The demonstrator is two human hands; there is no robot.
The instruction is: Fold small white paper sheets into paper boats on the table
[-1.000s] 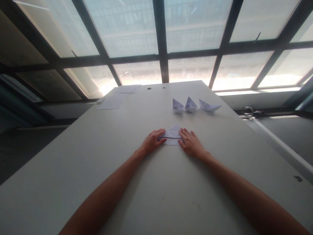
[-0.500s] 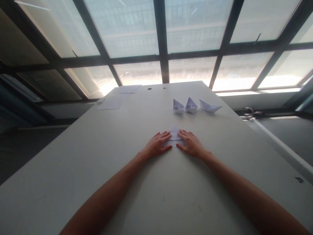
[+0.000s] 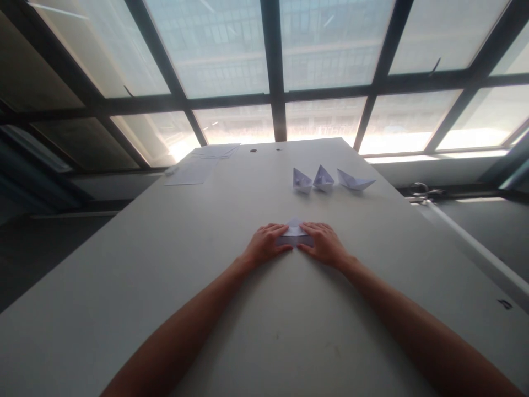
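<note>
A small folded sheet of white paper (image 3: 295, 231) with a pointed top and a flap across it is between my hands on the white table. My left hand (image 3: 268, 243) grips its left side, the thumb along the near edge and the fingers over the top face. Mirroring it, my right hand (image 3: 323, 243) has hold of the right side, thumb low and fingers above. The two thumb tips almost meet at the near edge. My palms and fingers hide the paper's outer corners.
Three folded paper boats (image 3: 323, 178) stand in a row beyond my right hand. Flat white sheets (image 3: 190, 172) lie at the far left of the table (image 3: 231, 204). Windows rise behind the far edge, and a white rail (image 3: 475, 245) runs along the right side.
My fingers have curled more over the folded paper, and its pointed top looks shorter, tilted from before. The boats and flat sheets have stayed put.
</note>
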